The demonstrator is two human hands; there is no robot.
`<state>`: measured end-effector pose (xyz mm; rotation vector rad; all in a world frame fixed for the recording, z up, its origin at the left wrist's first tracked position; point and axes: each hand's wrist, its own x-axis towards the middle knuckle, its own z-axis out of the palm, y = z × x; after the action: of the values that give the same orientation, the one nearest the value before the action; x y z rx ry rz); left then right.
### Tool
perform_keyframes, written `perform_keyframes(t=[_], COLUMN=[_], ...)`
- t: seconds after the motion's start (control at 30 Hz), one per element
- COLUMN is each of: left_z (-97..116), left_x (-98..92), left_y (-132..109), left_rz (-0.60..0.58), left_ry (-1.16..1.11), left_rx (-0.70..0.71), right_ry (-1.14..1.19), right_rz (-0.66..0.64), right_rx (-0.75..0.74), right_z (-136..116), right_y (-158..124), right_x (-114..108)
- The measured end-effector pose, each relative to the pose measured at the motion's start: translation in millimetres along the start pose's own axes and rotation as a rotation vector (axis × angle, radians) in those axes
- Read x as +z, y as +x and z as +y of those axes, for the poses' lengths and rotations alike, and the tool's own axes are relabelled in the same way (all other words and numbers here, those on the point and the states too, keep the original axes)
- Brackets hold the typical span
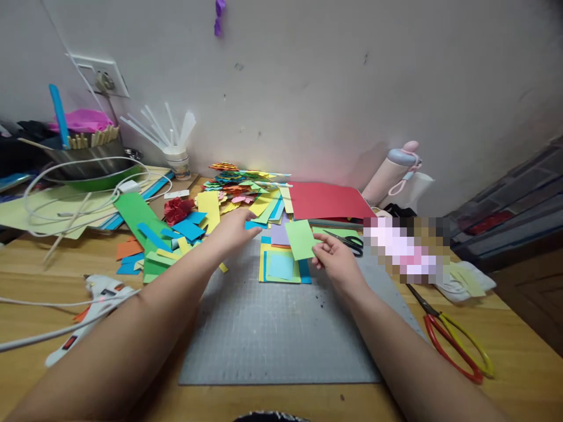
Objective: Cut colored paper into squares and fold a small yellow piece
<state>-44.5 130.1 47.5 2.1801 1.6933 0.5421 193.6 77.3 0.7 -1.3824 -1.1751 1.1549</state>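
Observation:
My right hand (335, 259) pinches a light green paper rectangle (301, 239) by its lower right corner and holds it just above a small stack of yellow and blue paper squares (281, 266) on the grey cutting mat (281, 334). My left hand (235, 230) reaches forward over the mat's far left edge, fingers together and pointing right, resting on a blue paper scrap (255, 225) beside the loose coloured pieces. Whether its fingers grip that scrap is hidden.
Coloured paper scraps (171, 240) and folded paper shapes (237, 179) lie beyond the mat, with a red sheet (328, 200) at the back. Red-and-yellow scissors (453, 343) lie to the right, black scissors (349, 240) near the red sheet. A glue gun (94, 299) with cable sits at left.

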Motion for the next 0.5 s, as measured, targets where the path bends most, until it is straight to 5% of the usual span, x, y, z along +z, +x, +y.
perform_keyframes(t=[0.2, 0.33, 0.5], left_z=[5.8, 4.7, -2.0], left_x=[48.2, 70.1, 75.5], left_y=[75.7, 86.6, 87.9], left_rz=[0.024, 0.062, 0.077], left_ry=[0.169, 0.248, 0.297], left_rx=[0.098, 0.09, 0.087], right_ry=[-0.095, -0.116, -0.06], right_rz=[0.048, 0.052, -0.008], right_rx=[0.073, 0.107, 0.161], right_z=[-1.1, 1.4, 4.1], right_y=[50.9, 56.7, 52.7], right_x=[-3.4, -1.0, 0.8])
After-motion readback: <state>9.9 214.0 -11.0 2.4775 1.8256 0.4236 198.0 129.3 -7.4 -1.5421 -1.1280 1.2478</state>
